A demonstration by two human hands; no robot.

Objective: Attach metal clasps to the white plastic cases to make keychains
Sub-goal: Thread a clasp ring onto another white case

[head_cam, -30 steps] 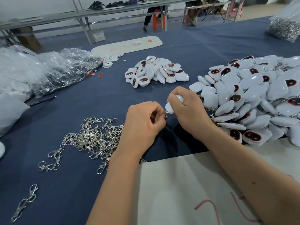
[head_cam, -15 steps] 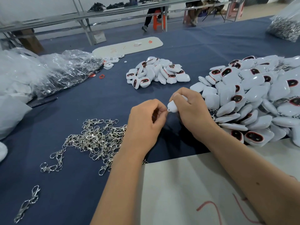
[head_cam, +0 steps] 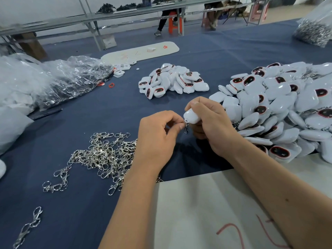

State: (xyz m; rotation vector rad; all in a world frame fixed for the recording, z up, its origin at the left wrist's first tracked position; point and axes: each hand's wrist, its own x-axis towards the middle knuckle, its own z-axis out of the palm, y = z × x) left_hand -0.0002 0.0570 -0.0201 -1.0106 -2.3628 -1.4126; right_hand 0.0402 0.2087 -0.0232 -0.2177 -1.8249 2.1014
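Note:
My right hand grips a white plastic case above the blue cloth. My left hand pinches the ring of a metal clasp at the case's lower corner; the clasp hangs down between the two hands. A loose heap of silver clasps lies to the left of my left hand. A small pile of white cases sits further back, and a large pile of cases spreads on the right.
Crumpled clear plastic bags lie at the left. A white board with red marks lies under my forearms. A bag of metal parts stands far right. A stray clasp lies near left. A long white tray lies behind.
The case has tipped so more of it shows above my right fingers. The clasp now dangles visibly between my hands; both hands stay in about the same place.

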